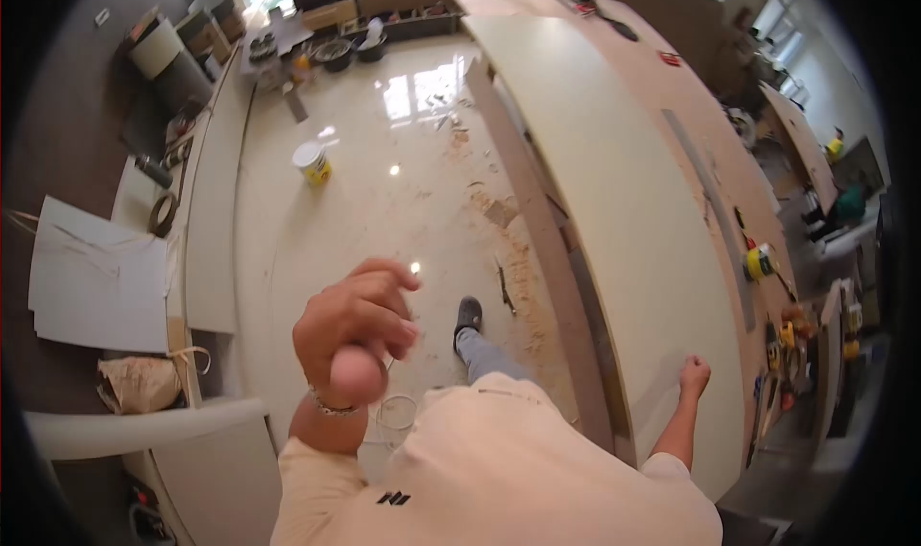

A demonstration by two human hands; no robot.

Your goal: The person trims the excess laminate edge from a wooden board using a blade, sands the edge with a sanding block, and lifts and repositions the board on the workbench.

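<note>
My left hand point(357, 327) is raised close to the camera above the tiled floor. Its fingers are loosely bent and apart, the thumb points toward me, and no object shows in it. A chain bracelet point(331, 407) circles that wrist. Over the near end of a long cream board point(614, 181), my right hand point(695, 377) is curled closed. Whether it touches the board, and whether anything is inside the fingers, cannot be made out. The board lies along the left side of a pinkish plywood worktop point(691, 114).
A white-lidded bucket point(312, 163) stands on the shiny floor point(278, 229), with sawdust point(499, 210) beside the worktop. Yellow power tools point(789, 340) and a yellow-labelled can point(760, 261) sit at the right. White sheets point(101, 277) lie at left. A person point(849, 205) is far right.
</note>
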